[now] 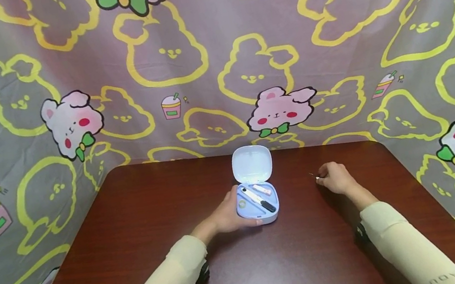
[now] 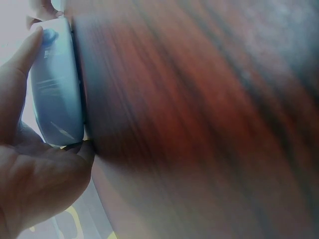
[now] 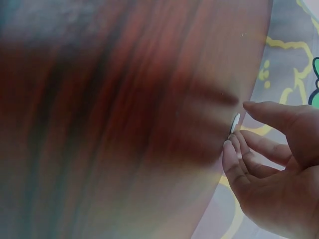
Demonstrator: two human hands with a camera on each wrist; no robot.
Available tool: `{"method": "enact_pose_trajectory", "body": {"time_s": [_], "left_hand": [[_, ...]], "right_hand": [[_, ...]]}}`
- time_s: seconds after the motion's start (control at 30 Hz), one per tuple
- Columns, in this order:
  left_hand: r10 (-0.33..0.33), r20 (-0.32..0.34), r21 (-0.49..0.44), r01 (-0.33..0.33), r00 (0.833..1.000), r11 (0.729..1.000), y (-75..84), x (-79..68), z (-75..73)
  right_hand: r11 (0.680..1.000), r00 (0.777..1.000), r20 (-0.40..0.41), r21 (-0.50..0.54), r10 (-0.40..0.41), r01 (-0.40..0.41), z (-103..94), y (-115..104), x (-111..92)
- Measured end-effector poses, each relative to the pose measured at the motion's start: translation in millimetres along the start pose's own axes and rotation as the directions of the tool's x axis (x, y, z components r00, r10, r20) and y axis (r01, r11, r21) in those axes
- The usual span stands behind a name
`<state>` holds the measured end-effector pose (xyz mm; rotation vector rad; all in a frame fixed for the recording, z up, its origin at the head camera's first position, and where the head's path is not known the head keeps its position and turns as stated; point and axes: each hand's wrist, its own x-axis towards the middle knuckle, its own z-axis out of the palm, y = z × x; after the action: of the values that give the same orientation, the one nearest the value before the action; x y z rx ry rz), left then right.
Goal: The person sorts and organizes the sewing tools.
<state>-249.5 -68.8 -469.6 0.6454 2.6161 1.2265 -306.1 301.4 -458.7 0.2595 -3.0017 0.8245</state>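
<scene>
My left hand [image 1: 227, 214] grips a small light-blue hinged case [image 1: 272, 218] from its left side, thumb along the front edge. Its rounded lid [image 1: 251, 163] stands raised. Inside lies a slim white stick with a black end [image 1: 268, 205], beside a small white piece [image 1: 262, 189] and a yellowish ring-like item [image 1: 242, 204]. From the left wrist view, the case's side [image 2: 57, 89] sits between thumb and fingers. Off to the right, my right hand [image 1: 335, 177] holds a tiny thin white piece [image 3: 235, 122] at its fingertips above the table; its exact kind is too small to tell.
A dark red-brown wooden table [image 1: 138, 203] with rounded far corners lies under both hands. Grey cloth curtain [image 1: 198, 30] with yellow outlined animals hangs round its back and sides.
</scene>
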Motion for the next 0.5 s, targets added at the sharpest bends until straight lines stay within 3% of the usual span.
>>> {"method": "enact_pose_trajectory", "body": {"time_s": [0.5], "left_hand": [[0.004, -0.001, 0.009, -0.004, 1.000, 1.000, 0.2, 0.3, 0.4]], "right_hand": [[0.998, 0.997, -0.036, -0.010, 0.065, -0.065, 2.4, -2.9, 3.5]]}}
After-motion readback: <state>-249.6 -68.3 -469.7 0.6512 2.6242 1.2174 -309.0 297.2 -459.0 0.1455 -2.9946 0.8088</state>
